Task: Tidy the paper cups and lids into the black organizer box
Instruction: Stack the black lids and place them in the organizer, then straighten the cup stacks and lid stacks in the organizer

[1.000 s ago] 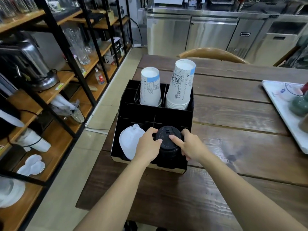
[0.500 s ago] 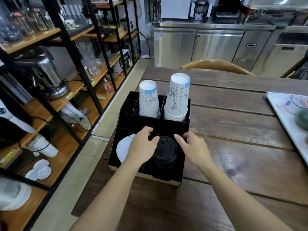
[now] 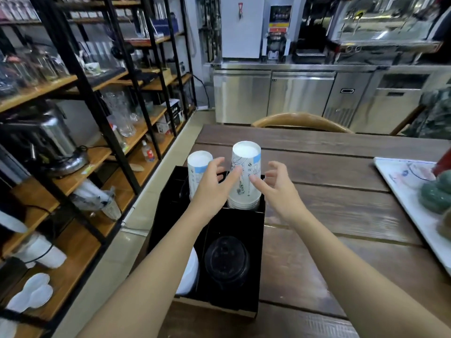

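Note:
The black organizer box (image 3: 244, 228) stands at the wooden table's left edge. Its back compartments hold two upside-down stacks of paper cups: a taller stack (image 3: 246, 176) on the right and a shorter stack (image 3: 196, 172) on the left. A stack of black lids (image 3: 227, 261) fills the front right compartment. White lids (image 3: 189, 274) sit in the front left one, partly hidden by my forearm. My left hand (image 3: 214, 189) and my right hand (image 3: 275, 189) hover on either side of the taller cup stack, fingers spread, holding nothing.
A white tray (image 3: 402, 189) with green objects lies at the table's right edge. Black metal shelving (image 3: 80, 93) with glassware and appliances runs along the left. A wooden chair back (image 3: 300, 119) stands beyond the table, with steel counters behind it.
Both hands have let go of the black lid stack and moved forward and up to the taller cup stack. The camera view has tilted up.

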A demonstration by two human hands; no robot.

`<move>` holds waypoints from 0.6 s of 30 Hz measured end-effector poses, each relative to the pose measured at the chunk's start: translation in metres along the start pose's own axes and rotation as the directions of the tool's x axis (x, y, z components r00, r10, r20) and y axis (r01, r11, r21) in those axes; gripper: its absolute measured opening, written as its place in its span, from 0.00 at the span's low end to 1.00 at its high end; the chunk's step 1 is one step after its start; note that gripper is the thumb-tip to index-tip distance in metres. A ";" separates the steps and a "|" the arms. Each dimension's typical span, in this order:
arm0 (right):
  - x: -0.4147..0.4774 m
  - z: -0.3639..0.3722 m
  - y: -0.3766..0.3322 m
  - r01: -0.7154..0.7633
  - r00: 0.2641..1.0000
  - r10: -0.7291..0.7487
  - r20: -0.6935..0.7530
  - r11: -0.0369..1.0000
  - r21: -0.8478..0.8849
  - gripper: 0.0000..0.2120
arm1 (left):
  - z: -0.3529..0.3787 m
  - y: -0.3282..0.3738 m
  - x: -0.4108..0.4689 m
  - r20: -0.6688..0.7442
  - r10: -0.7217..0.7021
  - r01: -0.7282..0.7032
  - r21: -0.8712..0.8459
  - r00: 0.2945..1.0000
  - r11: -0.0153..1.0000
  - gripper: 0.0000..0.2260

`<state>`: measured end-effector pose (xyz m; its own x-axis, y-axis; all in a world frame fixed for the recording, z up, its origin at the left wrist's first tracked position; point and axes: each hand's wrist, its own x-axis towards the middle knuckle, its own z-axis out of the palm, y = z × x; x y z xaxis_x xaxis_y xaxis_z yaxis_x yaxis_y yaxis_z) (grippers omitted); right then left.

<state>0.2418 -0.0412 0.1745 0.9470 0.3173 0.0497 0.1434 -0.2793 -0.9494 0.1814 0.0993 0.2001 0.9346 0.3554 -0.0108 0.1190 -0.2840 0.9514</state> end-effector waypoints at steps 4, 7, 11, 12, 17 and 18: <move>0.019 0.008 -0.002 -0.041 0.997 0.031 0.076 0.991 0.129 0.31 | 0.002 0.001 0.032 0.087 -0.077 0.083 -0.075 0.993 0.994 0.29; 0.030 0.015 0.002 -0.047 0.995 0.034 0.093 0.989 0.140 0.28 | 0.002 -0.002 0.043 0.156 -0.127 0.151 -0.148 0.980 0.977 0.29; 0.036 0.021 0.004 -0.031 0.998 0.027 0.058 0.997 0.064 0.23 | 0.006 -0.009 0.051 0.229 -0.182 0.221 -0.159 0.956 0.962 0.28; 0.036 0.022 0.005 -0.025 0.999 0.023 0.042 0.999 0.044 0.22 | 0.006 -0.010 0.054 0.236 -0.181 0.224 -0.170 0.955 0.960 0.23; 0.037 0.025 0.008 -0.007 1.000 0.007 -0.004 1.000 -0.026 0.20 | 0.011 -0.012 0.059 0.206 -0.185 0.233 -0.239 0.961 0.943 0.21; 0.038 0.022 0.007 -0.009 1.000 0.010 0.029 0.999 -0.038 0.19 | 0.013 -0.012 0.058 0.175 -0.191 0.230 -0.243 0.966 0.942 0.24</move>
<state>0.2727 -0.0106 0.1630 0.9398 0.3403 0.0311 0.1454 -0.3160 -0.9375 0.2380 0.1116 0.1838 0.9387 0.2419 -0.2457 0.2456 0.0310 0.9689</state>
